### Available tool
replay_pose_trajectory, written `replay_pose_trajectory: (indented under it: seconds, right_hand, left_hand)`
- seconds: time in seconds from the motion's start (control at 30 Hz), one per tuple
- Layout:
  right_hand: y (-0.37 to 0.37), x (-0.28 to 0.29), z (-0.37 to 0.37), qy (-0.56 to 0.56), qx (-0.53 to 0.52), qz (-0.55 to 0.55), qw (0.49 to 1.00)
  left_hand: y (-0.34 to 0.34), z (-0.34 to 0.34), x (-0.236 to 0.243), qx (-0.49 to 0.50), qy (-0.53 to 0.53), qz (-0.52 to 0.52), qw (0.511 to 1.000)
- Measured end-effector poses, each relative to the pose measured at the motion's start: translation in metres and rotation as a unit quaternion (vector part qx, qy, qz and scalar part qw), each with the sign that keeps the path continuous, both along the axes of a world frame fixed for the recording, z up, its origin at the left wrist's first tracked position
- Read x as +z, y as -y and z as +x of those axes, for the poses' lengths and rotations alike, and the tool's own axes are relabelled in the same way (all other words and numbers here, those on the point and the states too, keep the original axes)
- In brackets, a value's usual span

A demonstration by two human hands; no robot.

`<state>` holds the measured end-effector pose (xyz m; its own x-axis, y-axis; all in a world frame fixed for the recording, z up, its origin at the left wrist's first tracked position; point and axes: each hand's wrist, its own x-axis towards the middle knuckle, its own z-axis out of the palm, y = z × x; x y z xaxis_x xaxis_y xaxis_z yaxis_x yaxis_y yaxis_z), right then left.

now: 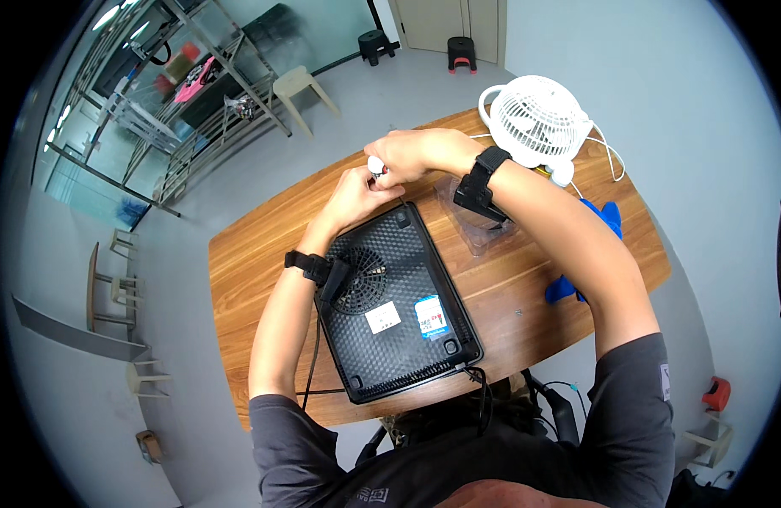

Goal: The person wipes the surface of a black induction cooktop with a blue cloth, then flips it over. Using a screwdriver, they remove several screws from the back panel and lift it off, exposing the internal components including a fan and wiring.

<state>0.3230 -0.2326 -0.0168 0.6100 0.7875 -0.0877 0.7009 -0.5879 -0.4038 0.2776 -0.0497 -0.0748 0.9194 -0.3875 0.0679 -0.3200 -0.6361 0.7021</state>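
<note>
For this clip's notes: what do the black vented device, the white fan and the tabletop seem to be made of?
Black vented device: probably moulded plastic, with a textured, slightly shiny underside and a slotted round grille.
White fan: likely smooth plastic, uniformly white across its guard.
Tabletop: brown wood grain with a slight sheen; solid wood or laminate, I can't tell.

Far left of the black vented appliance (403, 275), wooden surface (246, 275) gives you room; rightward, a clear plastic tray (473, 230) and white fan (536, 118) obstruct.
</note>
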Motion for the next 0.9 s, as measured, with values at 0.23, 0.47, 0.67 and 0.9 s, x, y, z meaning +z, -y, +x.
replay_pose_trajectory:
  seconds: [0.23, 0.47, 0.67, 0.9]
  right_hand:
    - [0.004, 0.019, -0.014, 0.09, -0.104, -0.021, 0.99]
    - [-0.002, -0.008, -0.013, 0.189, -0.033, 0.039, 0.981]
    - [-0.003, -0.005, -0.015, 0.192, 0.012, 0.038, 0.98]
    - [0.006, 0.013, -0.015, 0.181, -0.077, -0.049, 0.979]
  left_hand:
    - [0.011, 0.002, -0.01, 0.002, 0.088, -0.003, 0.996]
    - [0.016, 0.007, -0.003, 0.046, 0.06, 0.093, 0.993]
    - [-0.007, 0.009, 0.001, 0.008, 0.009, 0.086, 0.996]
    - [0.024, 0.003, -0.002, 0.051, 0.068, 0.035, 0.996]
